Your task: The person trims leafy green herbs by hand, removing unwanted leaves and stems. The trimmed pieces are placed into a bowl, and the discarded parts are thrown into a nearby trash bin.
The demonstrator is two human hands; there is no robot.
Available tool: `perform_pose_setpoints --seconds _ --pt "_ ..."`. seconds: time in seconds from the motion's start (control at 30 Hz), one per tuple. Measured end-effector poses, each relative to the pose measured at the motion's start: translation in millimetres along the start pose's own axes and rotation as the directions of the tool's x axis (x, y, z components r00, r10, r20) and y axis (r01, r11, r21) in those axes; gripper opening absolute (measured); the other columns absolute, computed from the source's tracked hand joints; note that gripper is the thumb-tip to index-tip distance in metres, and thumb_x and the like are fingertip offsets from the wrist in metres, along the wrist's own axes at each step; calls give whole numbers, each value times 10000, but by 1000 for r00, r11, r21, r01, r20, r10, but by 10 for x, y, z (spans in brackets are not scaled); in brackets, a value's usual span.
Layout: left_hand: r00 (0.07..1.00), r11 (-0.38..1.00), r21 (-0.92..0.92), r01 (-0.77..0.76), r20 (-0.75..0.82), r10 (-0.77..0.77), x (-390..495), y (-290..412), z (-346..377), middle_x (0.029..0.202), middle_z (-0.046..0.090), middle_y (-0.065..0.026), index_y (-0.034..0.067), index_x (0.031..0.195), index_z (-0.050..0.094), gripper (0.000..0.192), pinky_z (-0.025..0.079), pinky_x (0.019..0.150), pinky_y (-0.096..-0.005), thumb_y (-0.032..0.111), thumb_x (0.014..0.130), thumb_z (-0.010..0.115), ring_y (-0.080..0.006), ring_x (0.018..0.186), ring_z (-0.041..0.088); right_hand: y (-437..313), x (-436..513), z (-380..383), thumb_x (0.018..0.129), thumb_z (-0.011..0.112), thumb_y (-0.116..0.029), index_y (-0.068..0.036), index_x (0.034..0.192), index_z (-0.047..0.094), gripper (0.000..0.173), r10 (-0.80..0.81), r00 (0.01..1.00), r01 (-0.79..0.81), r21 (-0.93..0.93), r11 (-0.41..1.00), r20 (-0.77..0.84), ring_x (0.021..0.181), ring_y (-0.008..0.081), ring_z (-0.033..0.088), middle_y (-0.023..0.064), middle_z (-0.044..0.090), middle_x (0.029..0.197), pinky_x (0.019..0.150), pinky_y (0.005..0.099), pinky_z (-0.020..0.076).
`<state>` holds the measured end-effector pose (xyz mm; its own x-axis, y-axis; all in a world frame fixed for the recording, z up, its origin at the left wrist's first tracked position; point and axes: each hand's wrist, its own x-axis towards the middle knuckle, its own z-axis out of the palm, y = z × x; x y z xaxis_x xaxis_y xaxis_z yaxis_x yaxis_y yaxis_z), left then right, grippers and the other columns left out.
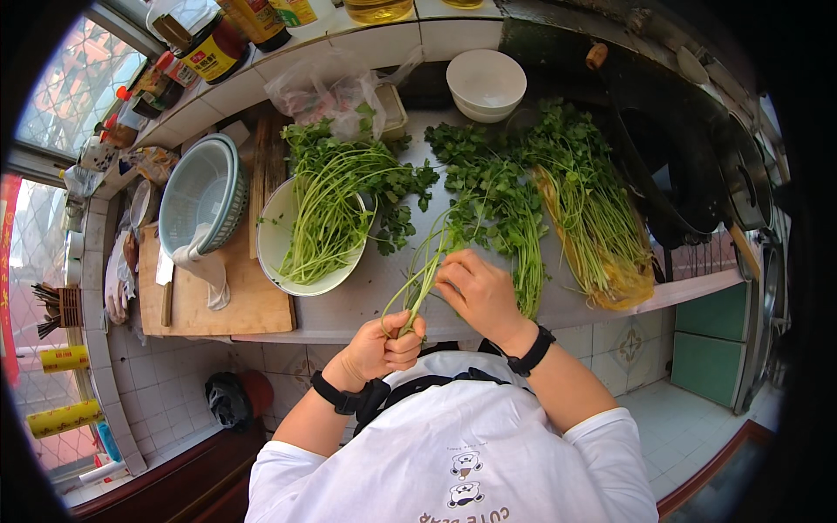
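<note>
In my left hand (395,346) I grip the lower ends of a small bunch of leafy green herb stalks (425,278), likely coriander or Chinese celery. My right hand (480,294) is curled beside the middle of these stalks; whether its fingertips pinch one is hidden. Left of the bunch, a white enamel basin (274,252) holds a heap of the same greens (327,229), leaves hanging over its far rim. Behind and right of my right hand lies a loose pile of greens (503,202). Farther right is a large bundle (582,202) on yellow plastic wrapping (624,287).
At left, blue plastic colanders (203,189) with a pale cloth (206,265) and a knife (165,287) rest on a wooden cutting board (255,314). White bowls (487,82) stand at the back near a plastic bag (320,91). A dark wok (667,170) is at right.
</note>
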<state>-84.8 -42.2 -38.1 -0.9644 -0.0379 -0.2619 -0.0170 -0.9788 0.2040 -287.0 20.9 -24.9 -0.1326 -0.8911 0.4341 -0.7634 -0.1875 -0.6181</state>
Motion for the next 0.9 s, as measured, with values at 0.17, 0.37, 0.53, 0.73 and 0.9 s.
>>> perform_pose_setpoints --seconds 0.17,0.37,0.53,0.73,0.9 --pt "993 997 44 -70 -92 74 25 43 90 538 235 70 44 1099 543 511 227 409 -207 472 980 291 -65 447 217 -3 -106 -72 731 676 -93 -94 856 563 169 -88 994 88 -4 996 -57 700 195 610 19 592 883 559 305 486" --pt "933 934 343 -103 -293 211 68 38 233 581 288 64 71 1166 526 430 217 424 -186 429 976 383 -52 479 256 -7 -227 -171 703 679 -23 -80 869 526 233 -121 991 124 58 991 -57 611 219 590 44 611 794 514 315 460" --pt "850 851 485 -203 -344 399 103 2 247 624 350 48 95 1085 534 249 240 444 -180 302 981 442 -49 498 296 25 -238 -330 708 704 -34 -83 867 583 206 -44 997 42 -29 999 -70 678 233 580 47 595 806 552 322 464" --pt "761 699 665 -264 -302 575 168 -45 256 891 546 -18 85 1042 525 242 400 570 -219 285 998 395 -91 732 510 21 -281 -437 692 718 -37 -95 850 616 197 -66 986 43 -147 988 -150 762 232 556 43 551 817 592 322 472" --pt "745 664 697 -271 -285 604 160 11 250 1048 558 -55 70 1043 522 270 466 787 -314 300 999 387 -143 967 537 58 -341 -474 685 718 -29 -104 849 616 207 -21 982 -14 -181 983 -189 775 237 551 47 541 815 611 330 471"
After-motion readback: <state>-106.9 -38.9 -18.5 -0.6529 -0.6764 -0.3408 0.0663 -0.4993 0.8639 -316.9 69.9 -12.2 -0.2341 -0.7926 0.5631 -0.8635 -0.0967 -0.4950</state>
